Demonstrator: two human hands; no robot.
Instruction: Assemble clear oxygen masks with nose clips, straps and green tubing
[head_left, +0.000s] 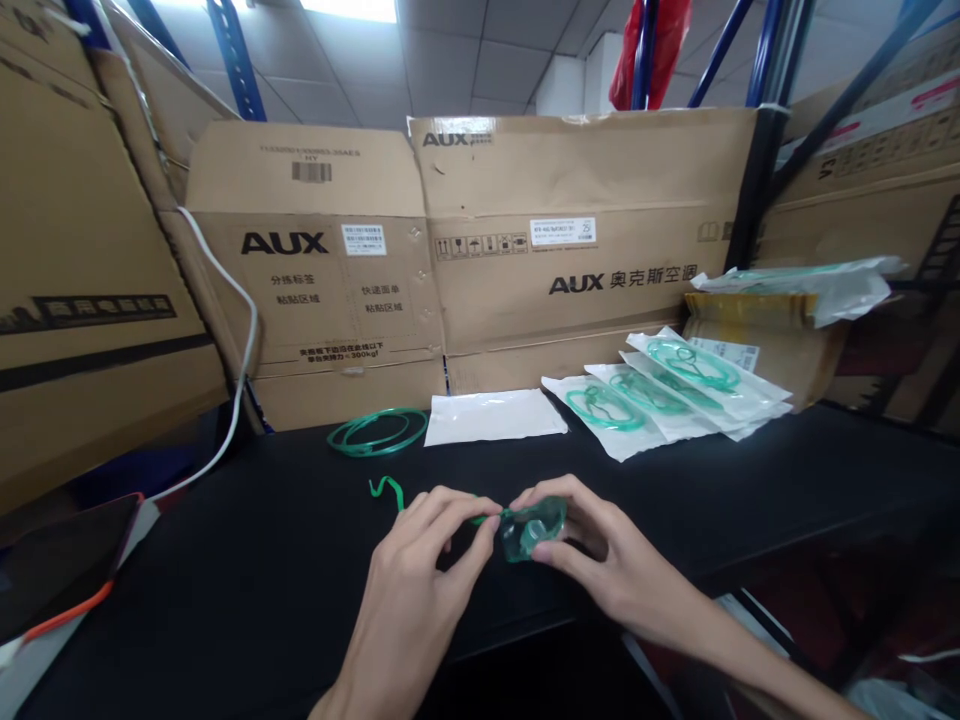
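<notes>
My right hand (592, 545) grips a clear green oxygen mask (534, 528) between thumb and fingers, just above the black tabletop. Pinched at the mask's left edge, my left hand (442, 550) holds a thin green strap (480, 518). The strap's curled loose end (386, 488) sticks out beyond the back of my left hand. Behind the hands, a coil of green tubing (379, 432) lies on the table. To its right is a flat white pouch (495, 416).
Several clear pouches with green tubing (615, 405) overlap at the back right, beside a small carton (750, 320) with another pouch on top. Large AUX cardboard panels (585, 250) wall off the back. A tablet (67, 570) and a white cable (244, 370) are at left.
</notes>
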